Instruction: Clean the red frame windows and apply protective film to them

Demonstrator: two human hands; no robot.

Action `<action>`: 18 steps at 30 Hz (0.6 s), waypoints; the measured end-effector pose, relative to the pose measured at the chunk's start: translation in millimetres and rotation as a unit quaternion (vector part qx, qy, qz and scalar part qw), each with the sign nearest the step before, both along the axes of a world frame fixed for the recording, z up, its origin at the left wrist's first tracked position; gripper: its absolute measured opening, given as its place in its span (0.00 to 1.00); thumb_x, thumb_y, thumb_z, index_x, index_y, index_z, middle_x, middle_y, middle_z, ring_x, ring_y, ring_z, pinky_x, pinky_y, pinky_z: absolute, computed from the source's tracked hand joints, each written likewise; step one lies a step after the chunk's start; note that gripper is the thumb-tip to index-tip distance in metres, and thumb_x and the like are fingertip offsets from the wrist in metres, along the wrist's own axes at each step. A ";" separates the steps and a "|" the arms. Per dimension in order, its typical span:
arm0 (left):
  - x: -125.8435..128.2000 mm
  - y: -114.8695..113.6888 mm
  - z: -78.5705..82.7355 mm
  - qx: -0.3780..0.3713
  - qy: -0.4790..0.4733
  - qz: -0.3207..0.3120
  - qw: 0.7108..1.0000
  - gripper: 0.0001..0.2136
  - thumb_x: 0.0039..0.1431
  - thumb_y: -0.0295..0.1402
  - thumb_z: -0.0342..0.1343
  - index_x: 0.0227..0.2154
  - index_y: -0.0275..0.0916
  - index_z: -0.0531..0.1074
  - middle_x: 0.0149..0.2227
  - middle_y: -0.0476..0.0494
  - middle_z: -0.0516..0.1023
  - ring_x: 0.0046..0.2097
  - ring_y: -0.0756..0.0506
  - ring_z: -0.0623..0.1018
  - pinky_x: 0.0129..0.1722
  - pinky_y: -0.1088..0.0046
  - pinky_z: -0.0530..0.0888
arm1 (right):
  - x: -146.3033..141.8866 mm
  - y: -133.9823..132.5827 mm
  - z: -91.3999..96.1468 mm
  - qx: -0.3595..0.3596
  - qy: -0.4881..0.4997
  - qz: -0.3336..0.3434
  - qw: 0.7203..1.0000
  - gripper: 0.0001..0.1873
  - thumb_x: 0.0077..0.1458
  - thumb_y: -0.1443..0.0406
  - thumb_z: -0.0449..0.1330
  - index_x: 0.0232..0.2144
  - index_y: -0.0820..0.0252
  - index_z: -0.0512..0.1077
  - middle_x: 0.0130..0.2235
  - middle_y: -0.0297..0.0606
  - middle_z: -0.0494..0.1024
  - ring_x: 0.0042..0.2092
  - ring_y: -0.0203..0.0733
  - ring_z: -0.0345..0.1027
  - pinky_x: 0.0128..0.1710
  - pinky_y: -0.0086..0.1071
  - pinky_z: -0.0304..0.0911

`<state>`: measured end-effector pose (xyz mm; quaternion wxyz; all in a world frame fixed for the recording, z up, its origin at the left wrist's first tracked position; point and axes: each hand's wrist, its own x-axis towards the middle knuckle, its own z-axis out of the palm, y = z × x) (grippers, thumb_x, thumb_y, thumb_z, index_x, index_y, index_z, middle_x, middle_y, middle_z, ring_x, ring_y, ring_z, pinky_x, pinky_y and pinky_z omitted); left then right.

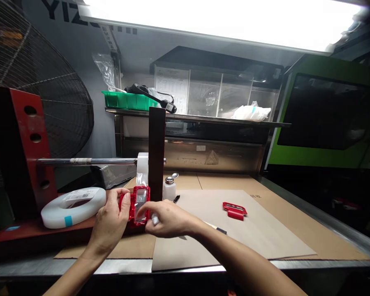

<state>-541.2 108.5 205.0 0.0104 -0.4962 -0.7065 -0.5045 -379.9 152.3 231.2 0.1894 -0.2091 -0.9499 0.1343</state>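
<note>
My left hand [112,222] grips the left side of a red plastic frame part [137,204], held upright near the bench's left. A strip of clear film [141,185] runs down from a white roll [142,163] on a steel rod and lies over the part's window. My right hand [166,218] is closed in a pinch at the part's lower right edge, fingers on the film. A second red part [234,210] lies flat on the brown paper [265,230] to the right, untouched.
A dark upright post [157,152] stands just behind the held part, with a small white bottle [169,187] and a black pen [176,199] beside it. A white tape reel [74,206] lies left, by a red metal bracket [33,144]. A green tray [126,100] sits on the shelf.
</note>
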 end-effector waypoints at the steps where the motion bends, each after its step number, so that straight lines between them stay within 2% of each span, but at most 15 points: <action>1: -0.2 -0.2 0.5 -0.002 0.004 0.001 1.000 0.13 0.56 0.46 0.42 0.38 0.46 0.63 0.29 0.47 0.76 0.30 0.41 0.75 0.30 0.66 0.68 | 0.9 0.0 0.4 0.043 0.000 -0.015 0.999 0.24 0.48 0.65 0.52 0.50 0.56 0.66 0.33 0.36 0.78 0.30 0.40 0.70 0.31 0.29 0.62; 4: -0.1 -1.9 3.6 -0.006 0.016 -0.003 1.000 0.13 0.56 0.45 0.42 0.37 0.46 0.65 0.31 0.46 0.77 0.33 0.40 0.76 0.33 0.66 0.67 | 0.1 -0.2 -1.6 0.187 -0.044 -0.064 0.979 0.37 0.49 0.64 0.51 0.62 0.62 0.49 0.29 0.42 0.79 0.26 0.47 0.70 0.24 0.34 0.60; 7: -0.3 -3.7 5.5 -0.011 0.017 -0.005 1.000 0.13 0.57 0.45 0.41 0.34 0.46 0.66 0.29 0.47 0.76 0.32 0.42 0.75 0.33 0.67 0.67 | -5.8 -0.4 -8.3 0.253 -0.089 -0.077 0.960 0.39 0.50 0.67 0.50 0.63 0.68 0.44 0.28 0.46 0.79 0.25 0.49 0.71 0.22 0.35 0.59; 10: -1.3 -4.2 4.2 -0.015 0.011 -0.003 1.000 0.14 0.57 0.45 0.40 0.34 0.46 0.66 0.27 0.48 0.76 0.30 0.42 0.75 0.32 0.68 0.67 | -12.9 -0.8 -14.0 0.248 -0.102 -0.084 0.960 0.40 0.50 0.66 0.51 0.63 0.70 0.42 0.28 0.48 0.79 0.25 0.50 0.71 0.22 0.35 0.59; 15: -4.1 -4.8 3.3 -0.029 0.013 0.005 0.999 0.15 0.57 0.46 0.39 0.35 0.46 0.66 0.30 0.46 0.77 0.34 0.39 0.75 0.35 0.66 0.67 | -9.3 1.8 -11.0 0.185 -0.079 -0.081 0.976 0.42 0.49 0.62 0.53 0.64 0.61 0.41 0.29 0.42 0.79 0.26 0.47 0.70 0.24 0.33 0.58; 17: -5.7 -6.0 5.2 -0.042 0.014 0.000 0.999 0.15 0.57 0.48 0.38 0.35 0.47 0.66 0.31 0.46 0.77 0.35 0.39 0.75 0.35 0.65 0.67 | 2.1 8.5 -10.8 0.154 -0.046 -0.117 0.980 0.35 0.53 0.63 0.50 0.62 0.57 0.47 0.32 0.39 0.79 0.29 0.43 0.71 0.28 0.31 0.58; 18: -6.5 -6.6 6.4 -0.047 0.015 -0.005 0.999 0.16 0.57 0.48 0.38 0.35 0.48 0.66 0.31 0.47 0.78 0.35 0.39 0.75 0.34 0.65 0.67 | 10.2 13.8 -12.4 0.137 -0.040 -0.143 0.979 0.29 0.55 0.63 0.49 0.60 0.56 0.53 0.33 0.38 0.79 0.31 0.42 0.71 0.31 0.31 0.58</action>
